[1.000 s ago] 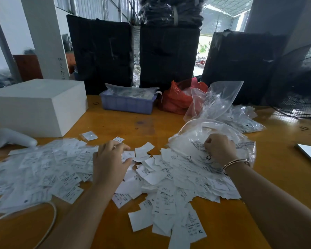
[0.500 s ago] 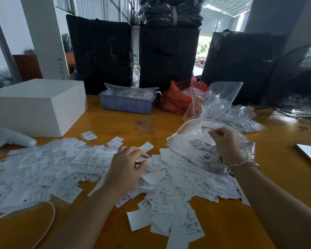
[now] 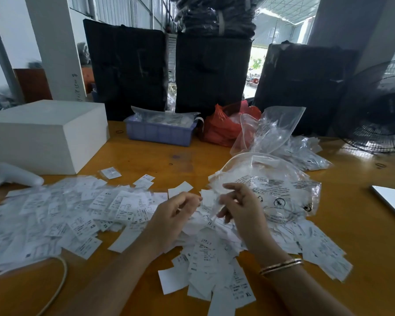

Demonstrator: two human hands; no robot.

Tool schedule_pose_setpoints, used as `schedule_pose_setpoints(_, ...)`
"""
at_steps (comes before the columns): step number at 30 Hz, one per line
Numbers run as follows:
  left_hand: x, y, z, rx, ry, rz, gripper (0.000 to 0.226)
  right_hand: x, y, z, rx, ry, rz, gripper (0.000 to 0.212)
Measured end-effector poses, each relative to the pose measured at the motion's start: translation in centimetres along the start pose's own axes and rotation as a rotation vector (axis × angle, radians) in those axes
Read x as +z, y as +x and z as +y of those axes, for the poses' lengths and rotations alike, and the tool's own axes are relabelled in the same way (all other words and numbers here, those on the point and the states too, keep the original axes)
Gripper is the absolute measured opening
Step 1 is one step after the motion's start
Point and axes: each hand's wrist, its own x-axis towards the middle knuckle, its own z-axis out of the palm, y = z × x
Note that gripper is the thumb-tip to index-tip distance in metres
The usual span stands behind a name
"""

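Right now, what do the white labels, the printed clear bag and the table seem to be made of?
White labels: thin matte sheet with black print, paper or fabric; the blur leaves it open.
Clear bag: thin glossy plastic film, see-through and wrinkled, with black print.
Table: probably wood or a wood-look board under glossy orange varnish; it mirrors the light.

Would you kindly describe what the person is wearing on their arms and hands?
Both forearms are bare as far as the view reaches, with no sleeves in sight. Neither the left hand nor the right hand wears a glove. The right wrist carries thin gold-coloured bangles with a dark stripe between them; the left wrist has nothing on it.
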Motion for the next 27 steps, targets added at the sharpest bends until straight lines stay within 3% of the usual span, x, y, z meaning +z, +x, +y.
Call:
schedule_pose_setpoints(2,0.3,0.0,0.3,-0.041,0.027,-0.016,0.063,0.8,-0.7,0.2,-0.043,-0.131,-0.032,0.029)
schedule_pose_setpoints(4,0.5,0.0,0.5,-0.053,0.081,-0.012,0.065,1.3,-1.0,0.2,-0.087,-0.183,-0.051,0.032)
schedule_pose_setpoints(9,0.7,0.4,-0.1,-0.076,0.095,0.055,0.013,1.7,-0.9,0.8,-0.134,-0.217,-0.044,0.030)
schedule_pose_setpoints(13,0.6,0.7,-0.6,-0.147,-0.096,0.132,0.007,1.4,0.1,1.5,-0.191,-0.416,0.042,0.023)
schedule_pose_setpoints(18,0.2,0.8,-0.9,-0.144,-0.070,0.156,0.026,1.4,0.6,2.8,-0.104,-1.001,-0.183,0.042)
schedule_pose_setpoints(27,-0.4,1.0,-1.1,-0.181,-0.083,0.279,0.010,1.9,0.6,2.6,-0.180,-1.166,-0.199,0.035)
